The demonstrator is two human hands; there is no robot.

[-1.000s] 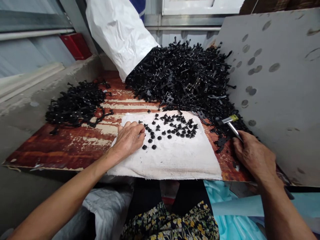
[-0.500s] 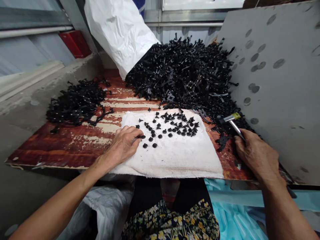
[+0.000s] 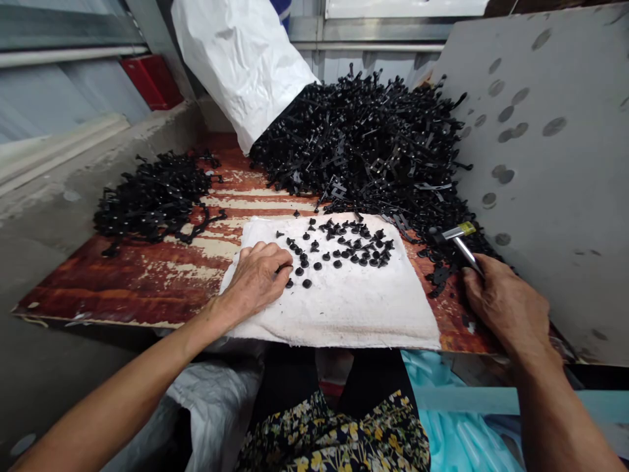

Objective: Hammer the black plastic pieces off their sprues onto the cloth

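On the left part of a white cloth [image 3: 344,314] rests my left hand [image 3: 259,275], its fingers curled in; whatever lies under the fingertips is hidden. Small black round-headed pieces with short stems [image 3: 337,264] are scattered over the cloth, and a few sit right beside my fingers. My right hand [image 3: 508,301] is wrapped round the handle of a small hammer [image 3: 459,241] at the right side of the table. The hammer has a metal shaft, a dark face and a yellow label on its head. Its head is held close to loose black parts.
A large heap of black linked parts [image 3: 363,144] fills the back, spilling from a white sack [image 3: 246,65]. A smaller heap [image 3: 154,196] lies at the left of the worn red table [image 3: 122,288]. A grey board [image 3: 550,196] stands along the right.
My left hand has shifted slightly right over the cloth, and its fingers now cover some of the black pieces at the left. My right hand keeps the hammer in about the same place.
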